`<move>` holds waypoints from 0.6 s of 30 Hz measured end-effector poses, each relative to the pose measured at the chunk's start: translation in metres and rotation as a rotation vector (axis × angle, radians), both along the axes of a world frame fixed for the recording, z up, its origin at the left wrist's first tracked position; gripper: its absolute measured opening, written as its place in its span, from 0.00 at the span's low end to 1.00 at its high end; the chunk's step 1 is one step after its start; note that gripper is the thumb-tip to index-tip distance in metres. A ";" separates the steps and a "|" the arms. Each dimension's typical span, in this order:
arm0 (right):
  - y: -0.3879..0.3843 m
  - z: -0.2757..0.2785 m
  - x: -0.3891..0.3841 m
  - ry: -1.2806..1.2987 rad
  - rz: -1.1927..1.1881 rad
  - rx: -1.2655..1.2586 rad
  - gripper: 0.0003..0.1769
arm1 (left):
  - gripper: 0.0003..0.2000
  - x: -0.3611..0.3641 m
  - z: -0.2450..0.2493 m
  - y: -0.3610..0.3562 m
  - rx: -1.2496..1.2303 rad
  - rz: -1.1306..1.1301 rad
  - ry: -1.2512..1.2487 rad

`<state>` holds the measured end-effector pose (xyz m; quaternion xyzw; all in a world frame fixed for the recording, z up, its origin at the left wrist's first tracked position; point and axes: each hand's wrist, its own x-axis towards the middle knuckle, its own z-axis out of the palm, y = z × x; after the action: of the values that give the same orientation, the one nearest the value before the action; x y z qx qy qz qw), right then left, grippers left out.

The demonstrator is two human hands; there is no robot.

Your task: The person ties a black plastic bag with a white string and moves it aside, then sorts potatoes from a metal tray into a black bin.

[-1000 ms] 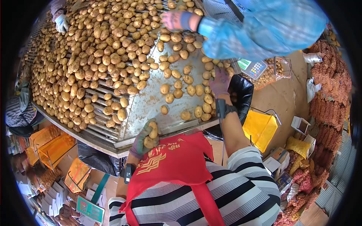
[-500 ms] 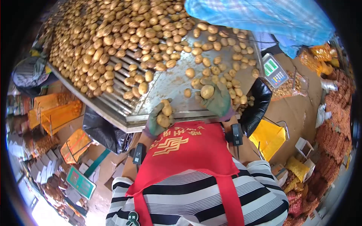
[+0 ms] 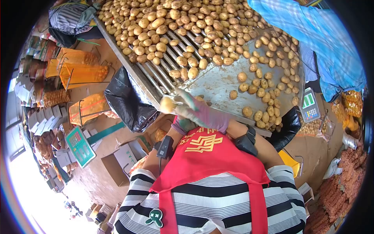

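Note:
My right hand (image 3: 204,112), gloved, reaches left across my body at the table's near edge, its fingers stretched out and blurred. A blurred potato (image 3: 167,105) is just beyond its fingertips, over the edge of the metal table (image 3: 218,84). Below and partly behind it is my gloved left hand (image 3: 184,124); its fingers are mostly hidden, and any hold is unclear. Many potatoes (image 3: 183,61) lie over slats and bare metal in front of both hands.
Black bags hang at the table's left (image 3: 124,102) and right (image 3: 289,126). Scales stand at left (image 3: 80,146) and right (image 3: 310,105). A blue plaid cloth (image 3: 311,29) is at upper right. Another person's striped clothing (image 3: 69,18) shows at upper left. Orange sacks (image 3: 83,75) stand left.
The view has turned. My right hand has moved left from over the table to my left hand and no longer wraps a potato. The left hand's potatoes are no longer plainly visible.

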<state>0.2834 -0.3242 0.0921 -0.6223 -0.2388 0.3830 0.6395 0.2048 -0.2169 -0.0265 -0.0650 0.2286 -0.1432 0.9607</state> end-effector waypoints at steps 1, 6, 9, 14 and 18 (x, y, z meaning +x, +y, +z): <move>0.006 0.000 -0.005 0.056 0.004 0.043 0.26 | 0.21 -0.005 -0.008 0.002 -0.029 0.071 -0.014; -0.033 -0.063 0.022 -0.276 -0.152 -0.190 0.22 | 0.28 -0.012 0.017 0.020 0.107 -0.021 -0.090; -0.040 -0.055 0.023 0.508 -0.459 -0.019 0.22 | 0.29 -0.011 0.031 0.022 0.045 0.059 -0.003; -0.026 -0.072 0.011 0.210 -0.094 -0.211 0.29 | 0.28 -0.011 0.028 0.025 0.086 -0.137 -0.136; -0.028 -0.077 0.011 0.603 -0.098 -0.067 0.25 | 0.22 -0.012 0.047 0.027 0.150 -0.160 -0.145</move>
<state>0.2939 -0.3521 0.0152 -0.5120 0.0051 0.5269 0.6784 0.1928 -0.1895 0.0200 0.0360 0.1728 -0.2064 0.9624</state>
